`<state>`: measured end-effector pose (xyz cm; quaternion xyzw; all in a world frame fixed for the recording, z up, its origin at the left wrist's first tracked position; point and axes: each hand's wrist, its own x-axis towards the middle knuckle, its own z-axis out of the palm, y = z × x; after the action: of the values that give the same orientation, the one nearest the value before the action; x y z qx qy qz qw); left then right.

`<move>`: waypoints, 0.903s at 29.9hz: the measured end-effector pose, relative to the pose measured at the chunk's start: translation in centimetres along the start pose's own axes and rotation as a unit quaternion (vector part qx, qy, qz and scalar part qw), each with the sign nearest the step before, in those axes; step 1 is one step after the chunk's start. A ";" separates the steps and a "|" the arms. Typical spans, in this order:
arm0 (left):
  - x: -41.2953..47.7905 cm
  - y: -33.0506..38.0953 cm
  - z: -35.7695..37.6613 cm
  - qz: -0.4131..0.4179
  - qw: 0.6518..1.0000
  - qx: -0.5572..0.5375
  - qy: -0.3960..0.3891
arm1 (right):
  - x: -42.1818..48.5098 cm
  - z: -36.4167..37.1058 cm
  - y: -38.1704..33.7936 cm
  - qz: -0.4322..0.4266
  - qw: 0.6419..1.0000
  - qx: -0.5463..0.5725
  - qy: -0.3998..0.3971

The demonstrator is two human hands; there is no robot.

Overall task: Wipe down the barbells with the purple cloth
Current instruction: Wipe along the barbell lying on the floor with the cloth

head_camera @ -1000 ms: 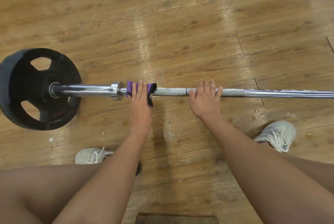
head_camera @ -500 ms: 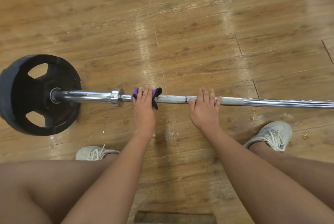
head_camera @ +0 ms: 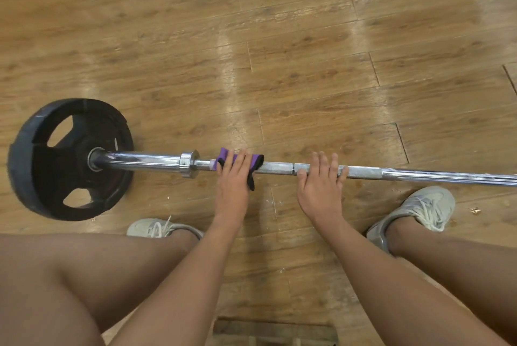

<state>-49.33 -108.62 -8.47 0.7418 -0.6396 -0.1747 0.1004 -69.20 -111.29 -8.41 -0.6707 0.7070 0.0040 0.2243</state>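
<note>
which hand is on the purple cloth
The left hand, nearer the round black weight plate, holds the purple cloth on the chrome barbell; the right hand touches bare metal.
</note>
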 end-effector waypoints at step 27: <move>0.8 0.8 -2.1 -0.016 1.000 -0.017 0.009 | -1.0 1.3 0.7 -0.007 1.000 -0.001 0.030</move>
<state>-49.11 -109.68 -6.31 0.7515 -0.6237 -0.1806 0.1164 -69.46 -109.90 -9.44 -0.6754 0.7090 -0.0170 0.2021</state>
